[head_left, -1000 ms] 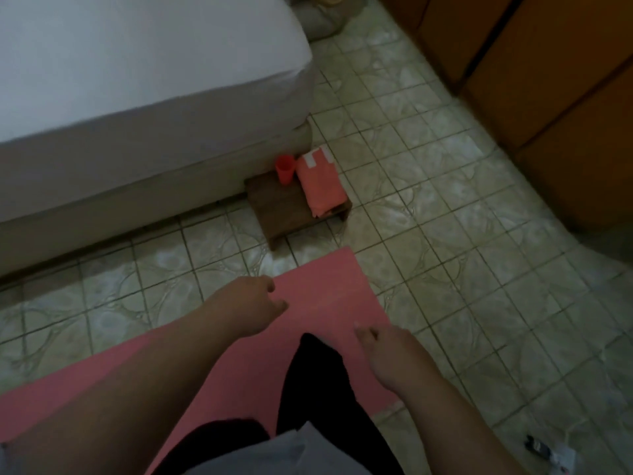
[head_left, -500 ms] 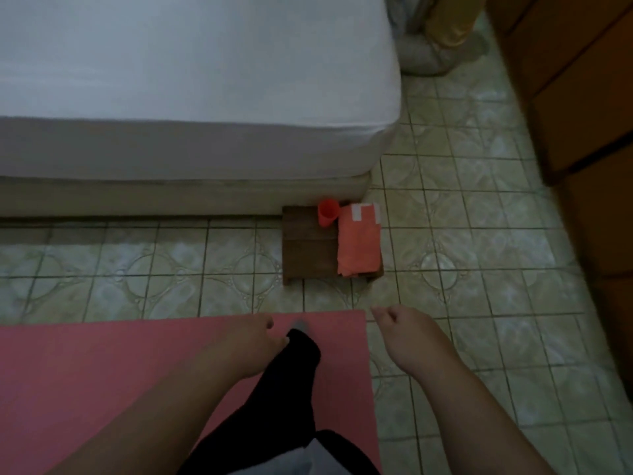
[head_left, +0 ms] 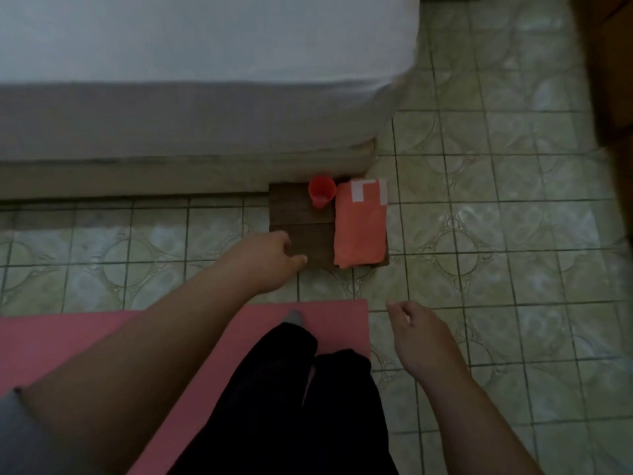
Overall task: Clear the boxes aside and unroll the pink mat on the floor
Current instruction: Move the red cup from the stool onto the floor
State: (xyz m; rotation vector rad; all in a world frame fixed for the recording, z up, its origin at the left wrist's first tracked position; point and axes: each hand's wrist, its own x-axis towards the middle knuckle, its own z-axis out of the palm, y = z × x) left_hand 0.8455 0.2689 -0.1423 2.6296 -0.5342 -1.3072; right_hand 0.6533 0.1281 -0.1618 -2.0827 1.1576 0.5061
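As the head camera looks down from above, the following stands on record.
Pink mat: the pink mat (head_left: 85, 341) lies flat and unrolled on the tiled floor (head_left: 496, 234), below both hands, its right edge just left of the right hand.
Left hand: the left hand (head_left: 265, 260) reaches forward over the floor; its grip is loosely curled and holds nothing, with the fingertips at the near left corner of the wooden stool (head_left: 301, 228); contact cannot be confirmed.
Right hand: the right hand (head_left: 423, 337) hangs over the tiles beside the mat's corner, grip relaxed, fingers loosely bent, nothing held.
Stool: low, dark wood, ahead of the left grip, against the bed (head_left: 191, 80).
On the stool: an orange cup (head_left: 321, 196) upright at the far edge; a folded orange cloth (head_left: 359, 231) with white patches on its right part, just beside the cup.
Person: dark trouser legs (head_left: 308, 406) on the mat, between the arms.
Boxes: not visible.
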